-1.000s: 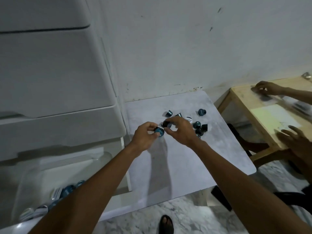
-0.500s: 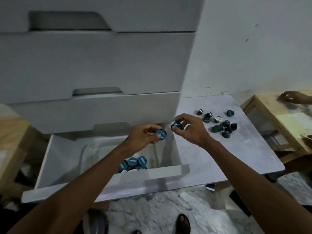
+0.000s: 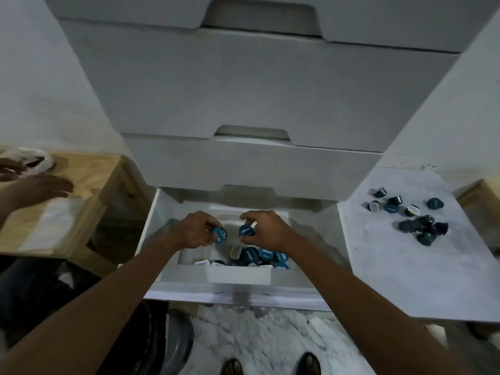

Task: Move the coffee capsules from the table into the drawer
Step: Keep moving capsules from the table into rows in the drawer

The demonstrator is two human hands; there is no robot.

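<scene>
Both hands hover over the open white bottom drawer. My left hand pinches a teal coffee capsule with its lid facing me. My right hand grips a second teal capsule the same way. Below them, inside the drawer, lies a pile of several teal and white-lidded capsules. On the grey marbled table to the right, a cluster of several dark teal capsules lies near the far edge.
Shut white drawers stack above the open one. A wooden table at the left has another person's hand on it. A second wooden table edge shows at far right. My feet stand on marbled floor.
Both hands carried their capsules leftward from the table edge to above the open drawer. The view swung left, so the drawer is now centred.
</scene>
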